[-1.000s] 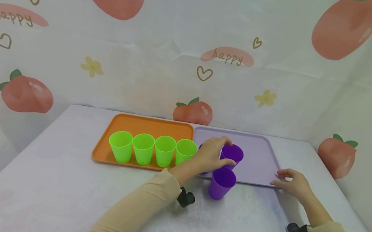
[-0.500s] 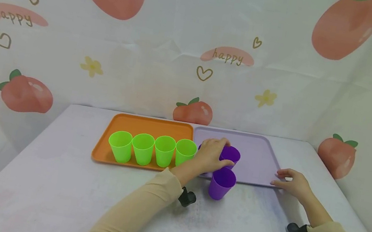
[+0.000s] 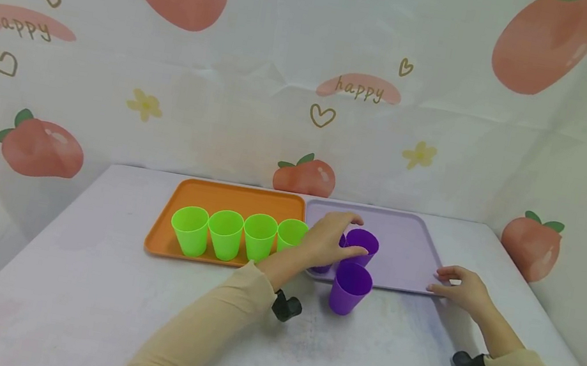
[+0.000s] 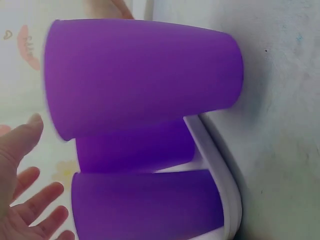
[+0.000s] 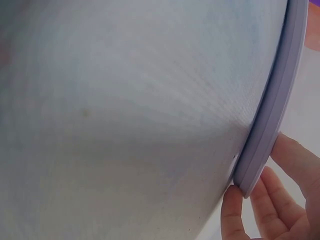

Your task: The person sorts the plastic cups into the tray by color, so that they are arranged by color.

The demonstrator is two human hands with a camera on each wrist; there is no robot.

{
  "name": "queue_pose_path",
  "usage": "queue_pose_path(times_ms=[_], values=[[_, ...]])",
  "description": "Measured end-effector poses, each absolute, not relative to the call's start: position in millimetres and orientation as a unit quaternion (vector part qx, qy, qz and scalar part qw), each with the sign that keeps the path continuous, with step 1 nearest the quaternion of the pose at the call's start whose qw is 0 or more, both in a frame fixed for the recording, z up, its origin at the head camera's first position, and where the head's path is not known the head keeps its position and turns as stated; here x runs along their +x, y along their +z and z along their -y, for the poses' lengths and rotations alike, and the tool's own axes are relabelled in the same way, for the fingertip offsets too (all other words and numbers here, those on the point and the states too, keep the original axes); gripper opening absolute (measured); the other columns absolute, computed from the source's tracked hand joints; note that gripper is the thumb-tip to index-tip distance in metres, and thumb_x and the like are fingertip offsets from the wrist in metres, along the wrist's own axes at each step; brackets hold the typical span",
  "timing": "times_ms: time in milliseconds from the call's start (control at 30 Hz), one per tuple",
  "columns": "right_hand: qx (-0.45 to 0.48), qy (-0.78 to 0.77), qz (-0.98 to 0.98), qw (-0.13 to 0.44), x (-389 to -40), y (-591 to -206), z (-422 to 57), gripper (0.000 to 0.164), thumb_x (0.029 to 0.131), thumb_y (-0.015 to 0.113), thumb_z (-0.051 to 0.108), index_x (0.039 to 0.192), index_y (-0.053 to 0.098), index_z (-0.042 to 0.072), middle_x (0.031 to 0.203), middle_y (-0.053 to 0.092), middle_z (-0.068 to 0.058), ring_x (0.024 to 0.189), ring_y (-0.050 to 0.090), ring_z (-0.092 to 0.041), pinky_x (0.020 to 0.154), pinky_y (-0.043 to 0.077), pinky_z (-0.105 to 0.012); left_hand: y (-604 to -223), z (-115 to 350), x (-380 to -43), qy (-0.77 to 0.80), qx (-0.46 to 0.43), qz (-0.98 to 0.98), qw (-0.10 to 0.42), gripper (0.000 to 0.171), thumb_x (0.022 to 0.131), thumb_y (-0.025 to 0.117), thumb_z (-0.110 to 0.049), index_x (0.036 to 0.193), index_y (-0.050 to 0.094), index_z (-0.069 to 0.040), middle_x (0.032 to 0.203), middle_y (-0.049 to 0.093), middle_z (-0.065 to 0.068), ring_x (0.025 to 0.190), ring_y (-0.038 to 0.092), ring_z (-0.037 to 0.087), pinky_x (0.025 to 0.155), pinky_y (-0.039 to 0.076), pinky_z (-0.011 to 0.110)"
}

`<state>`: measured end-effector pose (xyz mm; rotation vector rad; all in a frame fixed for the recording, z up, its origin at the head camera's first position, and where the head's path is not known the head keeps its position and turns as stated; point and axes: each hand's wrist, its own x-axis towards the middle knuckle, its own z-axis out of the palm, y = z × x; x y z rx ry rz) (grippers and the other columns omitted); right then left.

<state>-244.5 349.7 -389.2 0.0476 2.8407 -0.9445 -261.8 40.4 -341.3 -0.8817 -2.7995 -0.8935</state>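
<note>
My left hand (image 3: 327,240) hovers just left of a purple cup (image 3: 366,242) on the lavender tray (image 3: 404,253). Its thumb and fingers are spread apart, and the left wrist view shows a gap between the fingers (image 4: 42,200) and the cups. Another purple cup (image 3: 321,268), partly hidden by that hand, stands at the tray's left end. In front of the tray, on the table, a third purple cup (image 3: 350,291) stands upright. My right hand (image 3: 463,290) pinches the tray's front right corner, thumb on one side of the rim and fingers on the other.
Left of the lavender tray, an orange tray (image 3: 239,196) lies close against it. Several green cups (image 3: 225,235) stand in a row on it, the rightmost partly behind my left hand. A printed cloth wall (image 3: 260,106) rises behind the white table (image 3: 92,305).
The purple cup on the tray has shifted slightly left, towards the one beside it. My left hand has then let go and drawn back left. The right hand stays still.
</note>
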Motion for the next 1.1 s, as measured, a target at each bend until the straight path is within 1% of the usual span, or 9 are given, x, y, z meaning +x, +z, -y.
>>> queue_pose_path(times_ms=[133,367,567,667,800,967,1100], values=[[0.016,-0.313,-0.947,0.073,-244.0,-388.6,-349.4,0.060,0.081,0.071,0.026,0.122,0.048,-0.011,0.124,0.050,-0.034,0.114,0.042,-0.047,0.090,0.043,-0.054,-337.8,-28.5,-258.7,-0.336,-0.292,0.895,0.029,0.049,0.085,0.067,-0.033,0.126,0.052,-0.009,0.128,0.058,0.005,0.124,0.051,0.020,0.106,0.042,0.032],[0.017,-0.314,-0.946,0.073,-243.4,-387.5,-348.6,0.059,0.082,0.071,0.025,0.123,0.048,-0.011,0.125,0.050,-0.034,0.114,0.042,-0.047,0.090,0.043,-0.053,-337.7,-9.4,-251.5,-0.401,-0.316,0.860,0.026,0.044,0.085,0.068,-0.024,0.122,0.054,-0.005,0.124,0.059,0.010,0.122,0.052,0.025,0.105,0.043,0.036],[0.016,-0.312,-0.947,0.072,-242.9,-386.7,-348.3,0.059,0.082,0.071,0.024,0.122,0.047,-0.012,0.125,0.050,-0.034,0.114,0.042,-0.047,0.088,0.044,-0.052,-337.9,-0.9,-240.5,-0.441,-0.330,0.834,-0.006,0.047,0.085,0.068,-0.020,0.125,0.052,-0.002,0.124,0.058,0.014,0.118,0.055,0.026,0.102,0.046,0.033],[0.016,-0.314,-0.947,0.073,-242.7,-386.4,-348.2,0.059,0.082,0.071,0.024,0.122,0.047,-0.011,0.125,0.050,-0.034,0.115,0.042,-0.047,0.089,0.043,-0.053,-342.2,-1.6,-236.2,-0.444,-0.348,0.825,-0.012,0.048,0.084,0.070,-0.019,0.125,0.053,0.001,0.123,0.059,0.015,0.116,0.057,0.026,0.100,0.048,0.031],[0.016,-0.314,-0.947,0.070,-243.2,-387.4,-348.6,0.058,0.081,0.071,0.024,0.122,0.048,-0.011,0.124,0.050,-0.033,0.115,0.042,-0.047,0.089,0.043,-0.052,-350.7,-4.2,-229.4,-0.442,-0.368,0.818,-0.019,0.050,0.082,0.071,-0.018,0.124,0.054,0.003,0.122,0.059,0.017,0.116,0.057,0.029,0.100,0.048,0.032],[0.016,-0.316,-0.946,0.068,-244.2,-389.3,-349.8,0.058,0.081,0.071,0.025,0.121,0.049,-0.011,0.124,0.051,-0.033,0.114,0.043,-0.046,0.087,0.044,-0.050,-361.4,-6.5,-220.0,-0.430,-0.362,0.827,-0.031,0.055,0.080,0.073,-0.022,0.126,0.053,0.000,0.122,0.058,0.014,0.114,0.055,0.028,0.100,0.048,0.036],[0.016,-0.318,-0.945,0.069,-244.8,-390.8,-351.0,0.059,0.081,0.071,0.026,0.122,0.049,-0.010,0.124,0.051,-0.033,0.114,0.043,-0.046,0.087,0.045,-0.049,-366.4,-8.4,-211.7,-0.422,-0.348,0.836,-0.029,0.059,0.078,0.075,-0.024,0.128,0.051,-0.003,0.123,0.057,0.010,0.112,0.054,0.023,0.099,0.048,0.034]])
